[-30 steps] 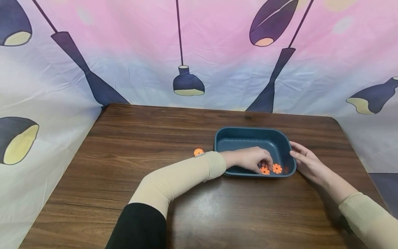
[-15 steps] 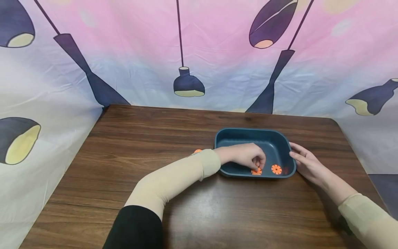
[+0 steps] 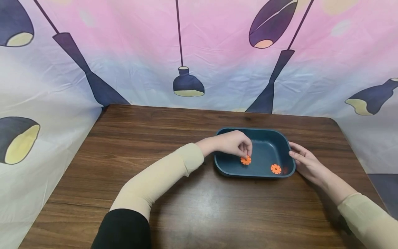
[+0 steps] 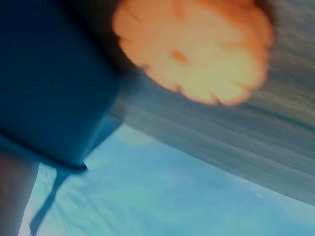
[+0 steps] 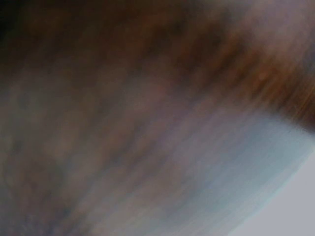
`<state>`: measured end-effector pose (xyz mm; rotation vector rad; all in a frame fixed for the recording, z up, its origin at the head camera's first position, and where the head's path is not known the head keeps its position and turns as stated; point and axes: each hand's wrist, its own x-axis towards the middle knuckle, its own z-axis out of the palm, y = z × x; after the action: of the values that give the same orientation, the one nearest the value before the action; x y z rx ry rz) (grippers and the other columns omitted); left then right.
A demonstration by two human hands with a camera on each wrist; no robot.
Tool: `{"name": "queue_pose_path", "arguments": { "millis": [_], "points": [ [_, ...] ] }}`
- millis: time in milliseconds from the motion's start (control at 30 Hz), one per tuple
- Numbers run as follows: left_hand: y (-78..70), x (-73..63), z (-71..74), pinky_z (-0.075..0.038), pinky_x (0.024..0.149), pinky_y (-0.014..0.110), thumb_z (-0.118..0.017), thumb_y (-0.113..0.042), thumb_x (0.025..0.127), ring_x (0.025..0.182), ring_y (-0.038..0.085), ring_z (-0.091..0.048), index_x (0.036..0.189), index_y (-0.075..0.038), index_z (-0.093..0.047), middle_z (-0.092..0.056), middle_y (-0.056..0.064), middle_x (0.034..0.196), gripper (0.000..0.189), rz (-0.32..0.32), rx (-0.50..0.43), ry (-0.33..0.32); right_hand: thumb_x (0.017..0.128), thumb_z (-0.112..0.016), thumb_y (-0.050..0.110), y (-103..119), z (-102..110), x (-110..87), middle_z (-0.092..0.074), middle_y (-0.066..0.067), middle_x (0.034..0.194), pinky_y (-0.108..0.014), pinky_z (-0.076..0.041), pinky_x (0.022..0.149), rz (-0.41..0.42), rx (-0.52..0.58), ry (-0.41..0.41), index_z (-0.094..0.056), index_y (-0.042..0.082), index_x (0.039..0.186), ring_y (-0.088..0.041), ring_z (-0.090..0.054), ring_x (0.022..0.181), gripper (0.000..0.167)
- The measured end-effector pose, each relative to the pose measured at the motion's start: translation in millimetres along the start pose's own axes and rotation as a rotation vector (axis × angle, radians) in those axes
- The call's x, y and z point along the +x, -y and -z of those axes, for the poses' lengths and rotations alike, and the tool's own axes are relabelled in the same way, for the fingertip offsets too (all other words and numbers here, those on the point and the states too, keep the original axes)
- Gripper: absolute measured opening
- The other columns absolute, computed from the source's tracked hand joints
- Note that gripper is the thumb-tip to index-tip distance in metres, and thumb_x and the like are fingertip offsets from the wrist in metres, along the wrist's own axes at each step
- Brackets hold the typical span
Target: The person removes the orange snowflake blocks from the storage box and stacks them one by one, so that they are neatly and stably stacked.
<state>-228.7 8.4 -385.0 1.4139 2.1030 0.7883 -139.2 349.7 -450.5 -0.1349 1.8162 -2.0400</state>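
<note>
In the head view, my left hand [image 3: 234, 143] is over the left part of a dark blue plastic bin [image 3: 255, 175]. Thumb and fingertips pinch an orange notched disc [image 3: 246, 160] with a small centre hole. A second orange notched disc [image 3: 276, 169] lies on the bin floor near the front right corner. My right hand [image 3: 308, 164] holds the bin's right end, thumb at the rim and fingers along the outer wall. Big and blurred in the left wrist view, an orange notched disc [image 4: 197, 49] shows against the wood outside the bin; my left sleeve hides that spot in the head view.
The bin stands on a brown wood-grain table [image 3: 149, 138], right of its middle. Behind and beside the table hangs a cloth backdrop [image 3: 130, 69] printed with lamps. The right wrist view is mostly blur.
My left hand has moved left and away from me inside the bin, bringing the pinched disc along. The sleeve now covers the disc on the table. The right hand has stayed at the bin's end.
</note>
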Motion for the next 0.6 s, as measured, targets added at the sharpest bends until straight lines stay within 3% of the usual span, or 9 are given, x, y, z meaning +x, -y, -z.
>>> {"name": "queue_pose_path", "arguments": {
  "millis": [300, 600],
  "points": [
    [9.9, -28.7, 19.4, -0.058, 0.085, 0.019, -0.076, -0.007, 0.098, 0.089, 0.01, -0.071, 0.102, -0.006, -0.079, -0.079, 0.007, 0.1, 0.005, -0.011, -0.075, -0.109, 0.115, -0.044, 0.013, 0, 1, 0.5, -0.069, 0.02, 0.13, -0.012, -0.055, 0.097, 0.016, 0.029, 0.016, -0.058, 0.036, 0.134, 0.008, -0.064, 0.12, 0.033],
    [19.7, -57.9, 33.8, -0.061, 0.083, 0.026, -0.076, -0.007, 0.098, 0.088, 0.012, -0.074, 0.106, -0.005, -0.079, -0.08, 0.008, 0.098, 0.009, 0.046, -0.169, -0.199, 0.115, -0.044, 0.013, -1, 1, 0.7, -0.069, 0.021, 0.131, -0.013, -0.055, 0.096, 0.016, 0.025, 0.019, -0.059, 0.037, 0.135, 0.008, -0.064, 0.12, 0.034]
  ]
}}
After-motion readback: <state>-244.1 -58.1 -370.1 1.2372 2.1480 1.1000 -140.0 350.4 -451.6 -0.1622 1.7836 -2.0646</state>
